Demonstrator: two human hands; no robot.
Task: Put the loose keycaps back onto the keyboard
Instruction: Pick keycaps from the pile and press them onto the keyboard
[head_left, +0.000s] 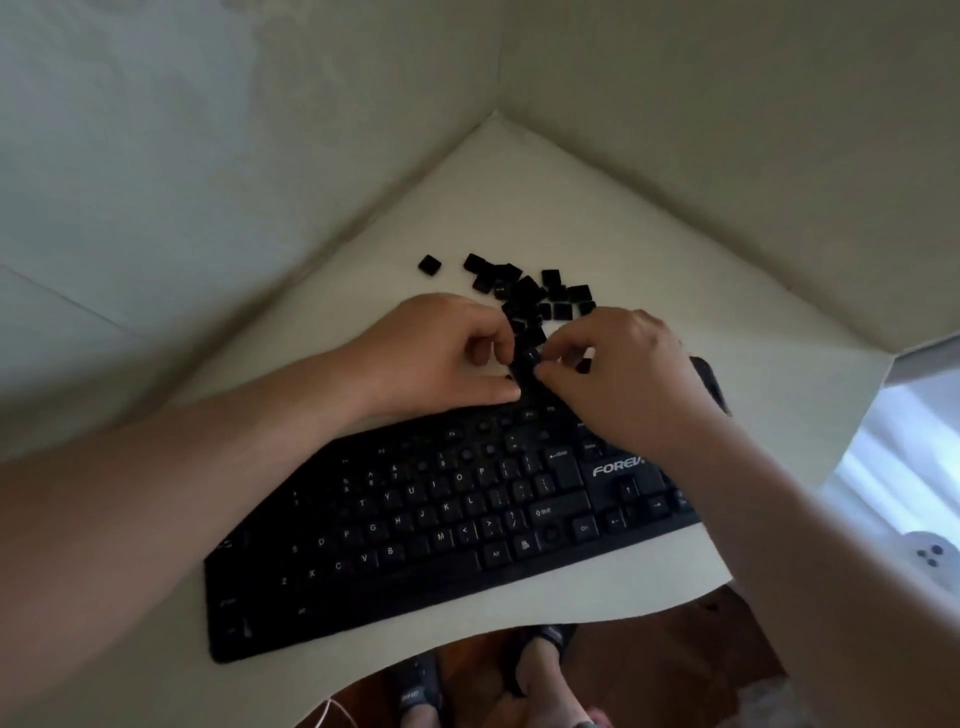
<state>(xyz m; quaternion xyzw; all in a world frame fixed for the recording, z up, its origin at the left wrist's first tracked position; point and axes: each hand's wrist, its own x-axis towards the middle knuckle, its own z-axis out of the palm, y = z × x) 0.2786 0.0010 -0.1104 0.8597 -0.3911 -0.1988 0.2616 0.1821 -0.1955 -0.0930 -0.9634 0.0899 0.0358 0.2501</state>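
Keyboard (441, 519): black, flat on the pale tabletop (649, 234), near its front edge; long axis slanting from the near left up toward the far right, brand lettering at the right end; several bare key stems visible in the upper rows.
Loose keycaps (524, 291): small black pile on the tabletop just beyond the keyboard's far edge, toward the back corner; one cap (429, 265) lying apart to the left of the pile.
Left hand (441, 353): over the far edge of the keyboard, fingers curled, thumb and fingertips apparently pinching a dark keycap (527, 358) at the near side of the pile; exact grip hard to tell.
Right hand (623, 374): opposite the left, fingers curled toward the same keycap, seemingly sharing the pinch; another small dark piece under the fingers, too blurred to name.
Step in hand, judged: picking out and turning one cap for seating.
Doing it well: legend read first, legend upright in line with the neighbouring keys, cap square over its matching bare stem, pressed straight down, no tilt.
Risk: black on black, wrong position easily chosen.
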